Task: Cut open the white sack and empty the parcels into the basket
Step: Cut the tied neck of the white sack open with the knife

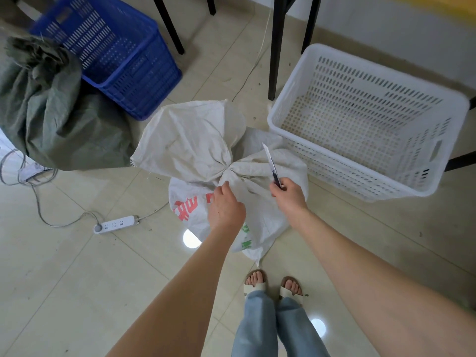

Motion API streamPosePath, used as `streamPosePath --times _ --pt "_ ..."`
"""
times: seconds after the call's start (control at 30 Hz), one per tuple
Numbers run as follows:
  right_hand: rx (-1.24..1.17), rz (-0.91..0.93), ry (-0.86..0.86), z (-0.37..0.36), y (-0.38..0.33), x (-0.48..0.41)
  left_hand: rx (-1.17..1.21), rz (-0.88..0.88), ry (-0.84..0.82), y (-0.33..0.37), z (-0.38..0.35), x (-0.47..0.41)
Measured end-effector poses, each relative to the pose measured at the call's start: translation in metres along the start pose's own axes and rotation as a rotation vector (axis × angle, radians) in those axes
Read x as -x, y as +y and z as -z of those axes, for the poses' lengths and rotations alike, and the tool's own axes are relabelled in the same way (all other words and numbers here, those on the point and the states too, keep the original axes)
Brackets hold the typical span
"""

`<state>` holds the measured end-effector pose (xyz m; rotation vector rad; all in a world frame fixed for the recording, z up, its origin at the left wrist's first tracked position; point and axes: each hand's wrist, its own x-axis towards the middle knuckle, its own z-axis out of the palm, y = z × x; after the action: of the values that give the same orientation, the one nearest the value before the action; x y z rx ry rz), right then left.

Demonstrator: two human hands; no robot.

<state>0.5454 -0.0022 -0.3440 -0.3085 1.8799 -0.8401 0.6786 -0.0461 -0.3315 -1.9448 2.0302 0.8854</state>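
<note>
Sandalled feet (pixel 273 286) stand on the tiled floor (pixel 77 279), and just ahead of them the white sack (pixel 195 140) sits upright, its neck gathered into a tight knot with the loose top flopped away from the person. The left hand (pixel 225 207) is closed on the cloth right at the gathered neck, pinching it. The right hand (pixel 289 194) is wrapped around the handle of a utility knife (pixel 270 163), whose blade points up and away, hovering close over the sack beside the knot; contact cannot be told. The white basket (pixel 365 119) stands just to the right of the sack with nothing in it.

The cut has seemingly not begun. To do it well, the left hand should pull the neck taut and stay on the near side of the blade, while the knife slices only the tie or the cloth just below it, stroking away from the fingers and shallow enough to spare the parcels inside.
</note>
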Motion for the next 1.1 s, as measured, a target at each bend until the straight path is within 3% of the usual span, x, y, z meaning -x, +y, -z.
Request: streamPosePath --times 0.1,0.23,0.4,0.47,0.7,1.1 --pt "0.102 0.094 0.065 -0.022 -0.014 -0.027 0.133 0.102 0.086 -0.017 -0.004 -0.026" --pt "0.130 0.196 0.005 -0.056 -0.026 -0.068 0.266 0.243 -0.020 -0.037 -0.017 -0.063" --pt "0.202 0.114 -0.110 -0.073 0.000 -0.087 0.594 0.207 -0.085 -0.038 -0.035 -0.077" --pt "0.137 0.064 -0.054 -0.069 0.018 -0.081 0.708 0.180 -0.055 -0.034 -0.038 -0.070" --pt "-0.407 -0.141 0.023 -0.041 0.020 -0.023 0.549 0.092 0.031 -0.011 -0.011 -0.037" --pt "-0.690 -0.069 0.239 0.030 0.001 0.037 0.752 -0.093 -0.047 0.063 0.013 0.024"
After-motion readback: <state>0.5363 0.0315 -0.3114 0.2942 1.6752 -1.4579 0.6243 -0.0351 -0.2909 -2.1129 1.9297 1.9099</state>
